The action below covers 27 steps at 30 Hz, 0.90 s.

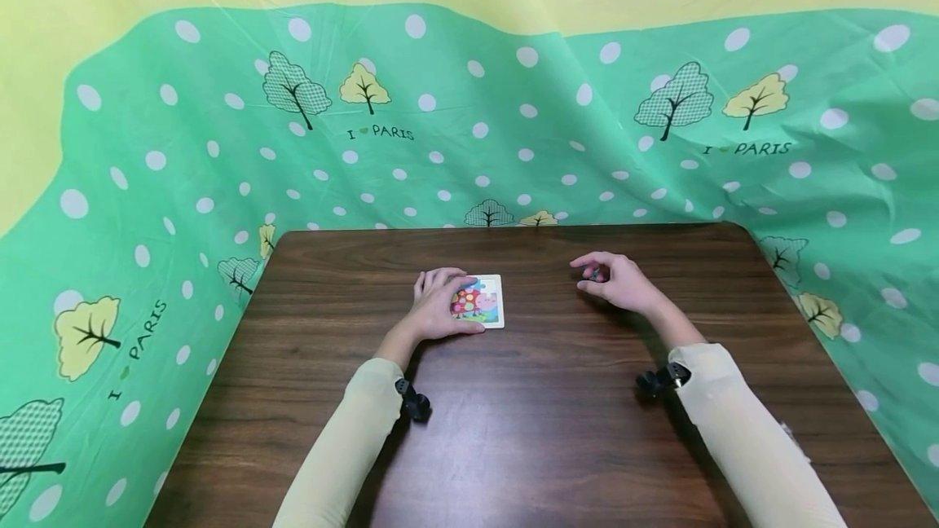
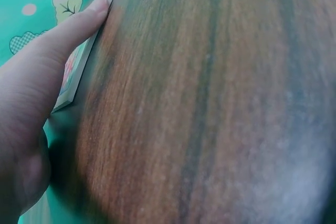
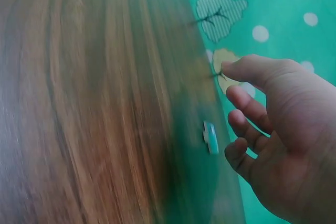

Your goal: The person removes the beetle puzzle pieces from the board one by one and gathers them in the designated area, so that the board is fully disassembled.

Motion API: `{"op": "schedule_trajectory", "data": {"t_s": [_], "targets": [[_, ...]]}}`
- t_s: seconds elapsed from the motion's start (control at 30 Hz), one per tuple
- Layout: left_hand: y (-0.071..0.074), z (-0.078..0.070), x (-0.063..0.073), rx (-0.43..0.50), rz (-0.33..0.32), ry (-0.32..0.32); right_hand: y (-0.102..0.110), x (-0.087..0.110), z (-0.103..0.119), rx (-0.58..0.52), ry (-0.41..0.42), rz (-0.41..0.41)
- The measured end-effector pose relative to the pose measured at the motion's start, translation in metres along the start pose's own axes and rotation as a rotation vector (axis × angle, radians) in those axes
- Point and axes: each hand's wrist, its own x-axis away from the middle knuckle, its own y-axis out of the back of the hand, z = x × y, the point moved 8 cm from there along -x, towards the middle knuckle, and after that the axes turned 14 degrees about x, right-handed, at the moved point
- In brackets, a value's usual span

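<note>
On the far half of the table lies a small square jigsaw puzzle [image 1: 480, 304] with a white border and a colourful picture of a red spotted shape and a pink figure. My left hand [image 1: 438, 306] grips it from the left, thumb along the near edge and fingers toward the far edge. In the left wrist view, the thumb [image 2: 79, 27] touches the puzzle's rim. To the right, my right hand [image 1: 619, 282] hovers with loosely bent fingers over a small teal puzzle piece [image 3: 211, 138]. That piece lies on the table, apart from the fingertips in the right wrist view.
The dark wooden table [image 1: 528, 422] reaches to a green, white-dotted cloth [image 1: 440, 129] hanging behind and at the sides. A black wrist camera sits on each sleeve, the left one [image 1: 414, 402] and the right one [image 1: 660, 380] both close above the tabletop.
</note>
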Motion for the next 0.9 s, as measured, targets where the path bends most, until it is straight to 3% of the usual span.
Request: {"op": "schedule_trajectory", "data": {"t_s": [0.4,0.67,0.9], "targets": [[-0.005,0.004,-0.002,-0.066,0.04,0.001,-0.023,-0.013,0.033,0.025,0.084,0.029],[-0.007,0.005,-0.002,-0.091,0.099,0.048,-0.038,-0.023,0.052,-0.01,0.106,0.061],[-0.008,0.004,-0.001,-0.094,0.108,0.061,-0.05,-0.032,0.071,-0.013,0.11,0.077]]}}
